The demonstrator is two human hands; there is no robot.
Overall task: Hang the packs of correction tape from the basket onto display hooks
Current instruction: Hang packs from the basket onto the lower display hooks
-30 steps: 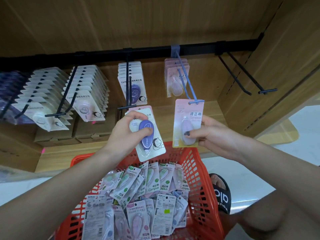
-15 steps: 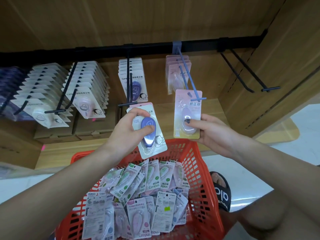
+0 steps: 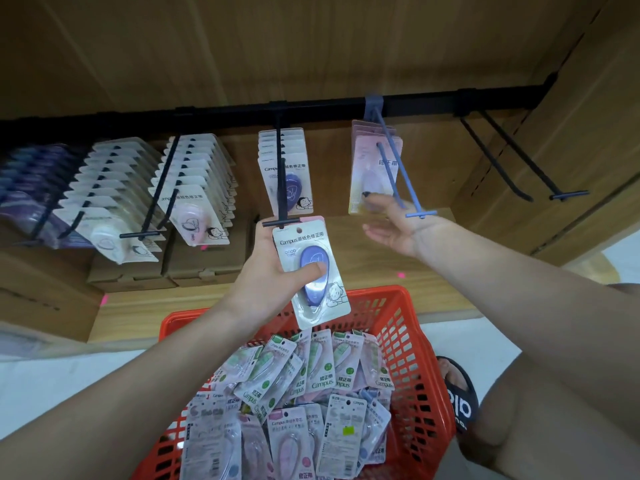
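Observation:
My left hand (image 3: 270, 271) grips a white pack with a purple correction tape (image 3: 313, 271), thumb across its blister. The pack's top edge sits just below the tip of a black hook (image 3: 281, 188) that carries several matching purple packs (image 3: 289, 174). My right hand (image 3: 394, 225) is spread with straight fingers, fingertips touching the front pink pack (image 3: 372, 168) pushed far back on the blue hook (image 3: 398, 168). The red basket (image 3: 408, 327) below holds several mixed packs (image 3: 294, 386).
Two black hooks at the left (image 3: 156, 202) are full of white packs (image 3: 194, 202); purple packs (image 3: 24, 178) hang further left. An empty double hook (image 3: 519, 161) sticks out at the right. Cardboard boxes (image 3: 204, 258) sit on the wooden shelf. A foot in a black sandal (image 3: 457, 389) stands beside the basket.
My right hand slid the pink pack back along the blue hook and released its grip. My left hand raised the purple pack up to the black hook's tip.

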